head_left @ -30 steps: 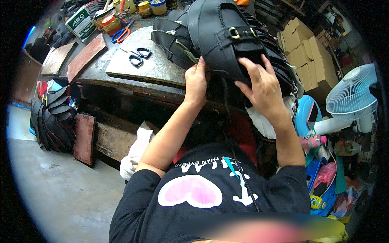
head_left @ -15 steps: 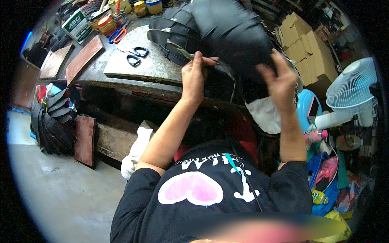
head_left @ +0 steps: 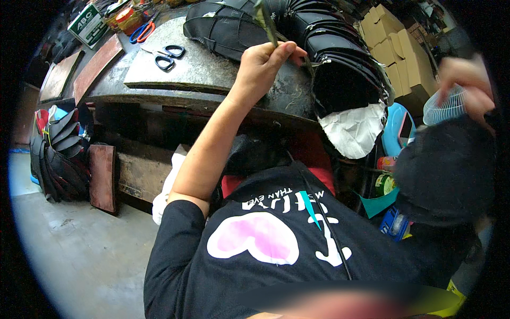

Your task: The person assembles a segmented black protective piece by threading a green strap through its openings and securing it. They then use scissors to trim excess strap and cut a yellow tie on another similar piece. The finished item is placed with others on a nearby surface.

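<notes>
My left hand is closed around a thin olive-grey strip that rises from its fingers above the workbench. At the far right my right hand is raised and smeared by motion, its fingers curled. A dark, rounded black piece hangs just below that hand, seemingly held by it, and hides most of the right forearm. Beyond the left hand lie black stitched pieces. To its right, a row of nested curved black pieces ends in crumpled white paper.
Black-handled scissors lie on a pale slab. Orange-and-blue scissors, jars and reddish boards are farther left. Cardboard boxes and a fan stand at right. More black pieces fill a container at lower left.
My right hand has swung far right from the bench, and the black piece is now below it. The nested row is uncovered. My left hand moved slightly up, with the strip now pointing upward.
</notes>
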The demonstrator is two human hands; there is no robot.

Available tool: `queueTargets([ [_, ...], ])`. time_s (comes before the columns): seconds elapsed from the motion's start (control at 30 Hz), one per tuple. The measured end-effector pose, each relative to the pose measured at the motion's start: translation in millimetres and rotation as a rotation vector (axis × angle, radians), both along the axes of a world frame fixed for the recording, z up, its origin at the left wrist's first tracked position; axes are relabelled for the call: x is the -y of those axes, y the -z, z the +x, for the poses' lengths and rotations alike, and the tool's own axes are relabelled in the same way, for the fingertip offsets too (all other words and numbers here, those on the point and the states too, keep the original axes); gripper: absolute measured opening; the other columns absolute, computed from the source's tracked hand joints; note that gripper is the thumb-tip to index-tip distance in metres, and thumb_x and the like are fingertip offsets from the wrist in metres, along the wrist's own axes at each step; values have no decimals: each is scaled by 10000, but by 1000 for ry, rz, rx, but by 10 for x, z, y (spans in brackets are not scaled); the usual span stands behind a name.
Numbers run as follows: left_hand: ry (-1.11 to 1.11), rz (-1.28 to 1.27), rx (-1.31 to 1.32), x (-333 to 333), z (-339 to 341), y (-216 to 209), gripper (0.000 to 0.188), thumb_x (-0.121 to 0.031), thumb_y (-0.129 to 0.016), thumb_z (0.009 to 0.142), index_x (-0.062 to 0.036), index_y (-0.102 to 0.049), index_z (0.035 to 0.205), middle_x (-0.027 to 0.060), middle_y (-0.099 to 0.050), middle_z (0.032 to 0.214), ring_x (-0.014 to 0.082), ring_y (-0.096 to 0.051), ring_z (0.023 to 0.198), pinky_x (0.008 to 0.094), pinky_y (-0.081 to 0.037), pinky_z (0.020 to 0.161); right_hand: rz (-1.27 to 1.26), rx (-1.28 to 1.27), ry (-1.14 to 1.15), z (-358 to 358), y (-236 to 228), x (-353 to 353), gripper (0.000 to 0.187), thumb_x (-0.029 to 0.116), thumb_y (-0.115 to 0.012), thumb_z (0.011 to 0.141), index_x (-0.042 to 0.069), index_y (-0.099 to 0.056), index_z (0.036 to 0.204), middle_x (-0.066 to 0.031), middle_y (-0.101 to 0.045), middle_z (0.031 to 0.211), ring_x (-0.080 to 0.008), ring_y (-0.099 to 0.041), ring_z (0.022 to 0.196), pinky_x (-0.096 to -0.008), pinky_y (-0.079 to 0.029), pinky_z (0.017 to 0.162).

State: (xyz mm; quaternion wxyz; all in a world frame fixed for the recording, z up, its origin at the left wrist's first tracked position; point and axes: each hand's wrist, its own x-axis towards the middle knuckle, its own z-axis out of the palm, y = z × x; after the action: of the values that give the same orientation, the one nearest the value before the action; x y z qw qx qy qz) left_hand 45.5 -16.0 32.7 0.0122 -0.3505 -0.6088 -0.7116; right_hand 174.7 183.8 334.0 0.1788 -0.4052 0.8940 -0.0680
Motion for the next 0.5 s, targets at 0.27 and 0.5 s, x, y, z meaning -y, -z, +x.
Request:
queueTargets([
  [0.27,55,-184,141,-102,-39,20,578,-476,-576,923,16,-574,1227,-6,-595,910,82,-488,798,257,-418,739,12,108,458,-1742,1762,202,451,413,-437,1005,18,-654,990,-30,-589,828,-159,-548,813,-312,-425,838],
  [0.5,239,-148,348,-88,-121,-139,685,-555,-746,749,-2,-611,1130,68,-651,1014,142,-592,920,286,-459,858,-303,-216,331,-1931,1802,309,326,292,-532,928,-20,-625,942,-166,-663,903,-267,-620,839,-378,-485,737],
])
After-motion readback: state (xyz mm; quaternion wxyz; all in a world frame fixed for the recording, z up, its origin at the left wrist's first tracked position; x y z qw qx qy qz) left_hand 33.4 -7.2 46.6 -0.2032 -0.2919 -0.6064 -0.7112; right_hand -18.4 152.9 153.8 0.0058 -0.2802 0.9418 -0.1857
